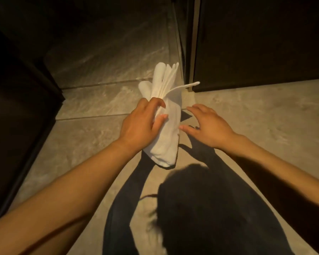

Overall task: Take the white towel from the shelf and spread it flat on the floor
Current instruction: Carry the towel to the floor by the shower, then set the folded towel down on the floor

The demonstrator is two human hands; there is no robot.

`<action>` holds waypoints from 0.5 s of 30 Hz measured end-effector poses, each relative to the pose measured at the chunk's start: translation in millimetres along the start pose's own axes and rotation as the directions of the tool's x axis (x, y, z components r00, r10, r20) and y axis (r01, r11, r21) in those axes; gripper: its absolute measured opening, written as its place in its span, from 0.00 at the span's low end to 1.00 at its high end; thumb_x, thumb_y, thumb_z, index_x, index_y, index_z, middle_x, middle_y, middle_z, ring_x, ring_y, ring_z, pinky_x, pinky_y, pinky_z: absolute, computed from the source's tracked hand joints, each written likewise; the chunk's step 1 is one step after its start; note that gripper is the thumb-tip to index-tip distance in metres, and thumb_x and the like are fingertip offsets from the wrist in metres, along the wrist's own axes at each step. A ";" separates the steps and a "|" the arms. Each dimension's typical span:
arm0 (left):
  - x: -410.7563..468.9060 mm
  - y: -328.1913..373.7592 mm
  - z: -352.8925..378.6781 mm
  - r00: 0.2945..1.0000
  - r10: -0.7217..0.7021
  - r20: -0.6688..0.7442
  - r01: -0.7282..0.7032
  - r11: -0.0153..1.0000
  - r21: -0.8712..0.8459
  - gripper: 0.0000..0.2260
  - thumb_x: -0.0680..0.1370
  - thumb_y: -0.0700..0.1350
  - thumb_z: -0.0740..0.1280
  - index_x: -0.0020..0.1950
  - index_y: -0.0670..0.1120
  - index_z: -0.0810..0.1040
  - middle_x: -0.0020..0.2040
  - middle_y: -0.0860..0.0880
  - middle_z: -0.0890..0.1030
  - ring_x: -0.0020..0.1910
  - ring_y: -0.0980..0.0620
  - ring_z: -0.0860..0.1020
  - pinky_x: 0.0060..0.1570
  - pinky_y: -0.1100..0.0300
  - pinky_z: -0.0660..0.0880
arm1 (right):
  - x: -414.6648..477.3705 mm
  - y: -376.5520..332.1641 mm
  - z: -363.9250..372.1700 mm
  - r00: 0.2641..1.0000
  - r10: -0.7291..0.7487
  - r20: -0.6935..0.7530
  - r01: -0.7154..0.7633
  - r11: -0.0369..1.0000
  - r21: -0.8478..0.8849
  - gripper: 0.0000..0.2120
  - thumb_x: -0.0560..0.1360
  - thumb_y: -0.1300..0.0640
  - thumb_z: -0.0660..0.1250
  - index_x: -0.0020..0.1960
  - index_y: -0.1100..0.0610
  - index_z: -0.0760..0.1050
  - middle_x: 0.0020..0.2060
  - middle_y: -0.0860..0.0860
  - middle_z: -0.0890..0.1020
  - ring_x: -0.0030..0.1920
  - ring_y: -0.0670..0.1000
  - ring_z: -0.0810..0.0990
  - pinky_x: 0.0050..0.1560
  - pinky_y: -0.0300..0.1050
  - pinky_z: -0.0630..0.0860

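Note:
A folded white towel (166,126) hangs bunched in mid-air over the stone floor (92,140), its layered edges fanning out at the top. My left hand (142,124) is shut on its middle, fingers wrapped round the folds. Just to the right, my right hand (208,124) is open with fingers spread, its fingertips close to the towel's right edge but apart from it. The shelf is not in view.
A glass panel edge with a metal frame (190,52) stands straight ahead, dark behind it on the right. A dark wall or cabinet (17,107) runs along the left. A step line (103,83) crosses the floor ahead. My shadow falls on the floor below.

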State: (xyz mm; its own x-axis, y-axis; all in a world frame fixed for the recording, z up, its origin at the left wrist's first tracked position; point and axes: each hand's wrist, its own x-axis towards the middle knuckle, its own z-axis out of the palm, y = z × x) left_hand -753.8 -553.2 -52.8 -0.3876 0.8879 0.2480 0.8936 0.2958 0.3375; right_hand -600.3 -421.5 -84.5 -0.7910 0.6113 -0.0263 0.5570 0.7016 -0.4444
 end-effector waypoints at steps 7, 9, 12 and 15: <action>-20.3 -13.5 30.9 0.972 -0.233 0.035 0.236 0.962 -0.137 0.14 0.79 0.49 0.61 0.64 0.50 0.69 0.59 0.46 0.74 0.49 0.50 0.75 0.47 0.61 0.69 | -9.0 18.0 31.5 0.997 0.062 0.035 -0.068 0.976 0.205 0.35 0.69 0.34 0.64 0.71 0.46 0.60 0.70 0.48 0.66 0.67 0.53 0.67 0.63 0.51 0.67; -32.3 -35.8 45.3 0.902 -0.386 0.193 0.403 0.913 -0.059 0.18 0.78 0.45 0.63 0.67 0.46 0.68 0.62 0.42 0.73 0.56 0.44 0.75 0.53 0.57 0.70 | -5.1 20.7 45.0 0.996 0.034 0.086 -0.049 0.982 0.182 0.36 0.69 0.34 0.64 0.72 0.48 0.59 0.72 0.49 0.64 0.68 0.54 0.65 0.65 0.52 0.66; -54.2 -59.0 55.6 0.778 -0.546 0.309 0.560 0.827 0.051 0.21 0.77 0.45 0.64 0.69 0.44 0.67 0.64 0.39 0.72 0.60 0.40 0.75 0.60 0.53 0.71 | -1.5 16.5 67.2 0.981 -0.008 0.192 -0.023 0.987 0.157 0.38 0.70 0.36 0.66 0.73 0.50 0.58 0.74 0.50 0.61 0.71 0.54 0.61 0.69 0.51 0.61; -69.2 -66.7 53.4 0.736 -0.573 0.362 0.561 0.814 0.148 0.22 0.77 0.48 0.65 0.70 0.47 0.67 0.66 0.41 0.70 0.61 0.42 0.74 0.59 0.55 0.70 | -10.2 9.1 91.1 0.979 -0.047 0.196 0.021 0.991 0.133 0.37 0.70 0.38 0.67 0.73 0.52 0.60 0.74 0.52 0.62 0.71 0.54 0.61 0.70 0.47 0.59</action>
State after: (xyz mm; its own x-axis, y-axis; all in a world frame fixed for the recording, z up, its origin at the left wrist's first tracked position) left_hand -774.4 -615.5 -141.0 -0.7148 0.6113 -0.3398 0.5436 0.7912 0.2800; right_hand -610.2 -454.7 -169.9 -0.8504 0.4942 -0.1806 0.5020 0.6594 -0.5597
